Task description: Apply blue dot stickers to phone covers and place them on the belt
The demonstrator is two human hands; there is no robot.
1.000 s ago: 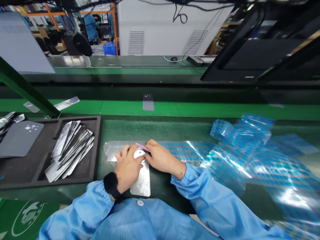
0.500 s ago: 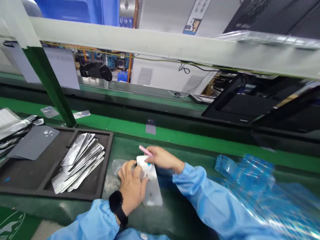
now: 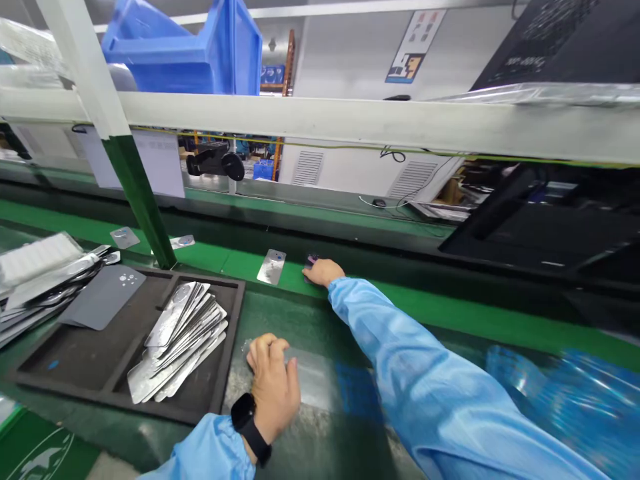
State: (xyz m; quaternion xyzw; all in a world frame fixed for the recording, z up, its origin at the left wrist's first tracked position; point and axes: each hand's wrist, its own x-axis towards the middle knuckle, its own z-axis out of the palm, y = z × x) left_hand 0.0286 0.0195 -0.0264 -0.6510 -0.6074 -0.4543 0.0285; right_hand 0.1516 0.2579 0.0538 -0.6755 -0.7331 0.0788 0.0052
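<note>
My right hand reaches far out onto the green conveyor belt, fingers closed, with a small pink and dark stick tip showing at its fingertips. Just left of it a silvery metal plate lies flat on the belt, apart from the hand. My left hand stays near me on the dark green mat, resting on a clear film sheet with its fingers curled under. What those fingers hold, if anything, is hidden. Both arms wear blue sleeves, and a black watch sits on the left wrist.
A black foam tray at the left holds a fanned stack of silvery plates and a grey plate. More plates pile up further left. Shiny blue film lies at the right. A green post and a white beam stand ahead.
My right hand has gone from the mat out to the belt, and the silvery plate now lies there. The left hand no longer presses the plate. The camera has tilted upward.
</note>
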